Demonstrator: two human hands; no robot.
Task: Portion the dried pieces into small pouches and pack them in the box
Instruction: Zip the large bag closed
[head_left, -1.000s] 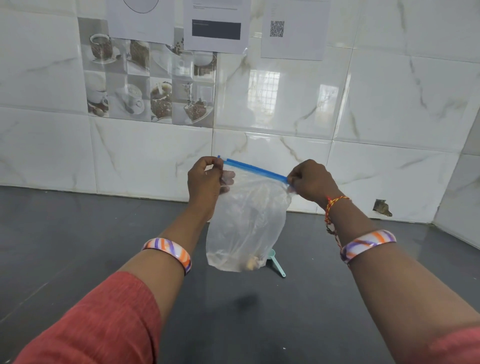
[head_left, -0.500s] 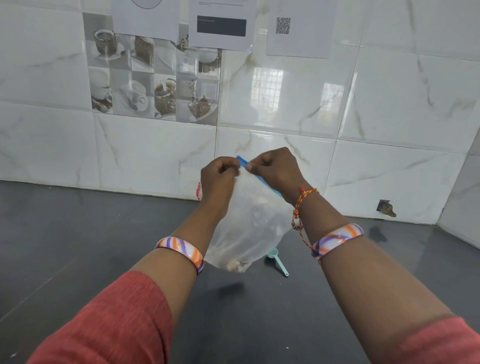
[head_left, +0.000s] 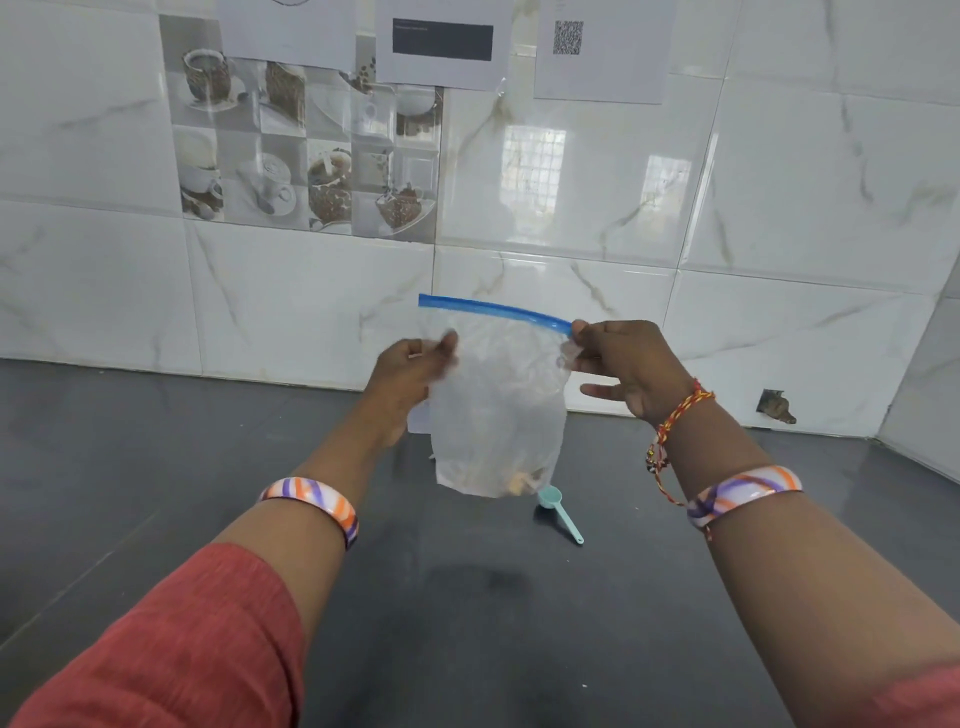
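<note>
Your right hand (head_left: 621, 364) pinches the right end of the blue zip strip (head_left: 493, 310) between thumb and forefinger, the other fingers loosely spread below. Your left hand (head_left: 410, 379) is blurred; its fingers look relaxed beside the bag's left edge, and you cannot tell from this view whether they touch the film.

The bag (head_left: 498, 410) hangs in the air over the dark counter (head_left: 156, 467), in front of the tiled wall (head_left: 779, 208), with the dried pieces (head_left: 514, 480) settled in its bottom right corner. It looks light, thin and floppy. The film is likely slick and will crumple under a squeeze, so the stiffer zip strip is the better place to hold, one corner in each hand. Held by one end, it will probably swing and sag.

Both your forearms reach forward at about the same height, wrists raised, bangles on each. A small teal scoop (head_left: 558, 512) lies on the counter just beyond and right of the bag's base. No box is in view.
</note>
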